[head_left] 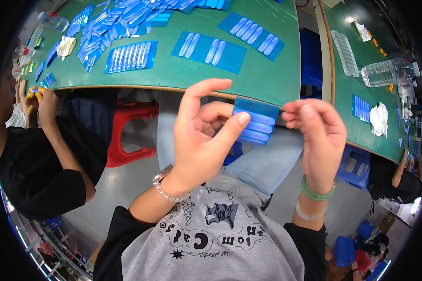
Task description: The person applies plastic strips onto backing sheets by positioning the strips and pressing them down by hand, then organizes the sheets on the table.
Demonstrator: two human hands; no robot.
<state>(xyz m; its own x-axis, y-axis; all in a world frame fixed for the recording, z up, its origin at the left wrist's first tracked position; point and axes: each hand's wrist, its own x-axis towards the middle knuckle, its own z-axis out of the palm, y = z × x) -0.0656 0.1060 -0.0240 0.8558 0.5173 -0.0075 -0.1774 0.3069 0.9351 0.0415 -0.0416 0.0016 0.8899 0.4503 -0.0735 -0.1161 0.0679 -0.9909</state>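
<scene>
My left hand (201, 140) grips a blue plastic sheet (254, 106) between thumb and fingers, above my lap and just off the table's near edge. Several rounded, light-blue strips (255, 127) lie side by side on this sheet, below its bare upper band. The index finger of that hand is raised and curved, clear of the sheet. Close to the sheet's right edge is my right hand (321, 131), its thumb and fingertips drawn together in a pinch. Whatever is between those fingertips, if anything, is too small to make out.
Similar sheets with strips (210, 51) lie on the green table (173, 77), beside a large blue heap (126, 18). A co-worker's hands (44, 96) work at the left. A red stool (126, 136) stands below; a second table at right holds a plastic bottle (387, 73).
</scene>
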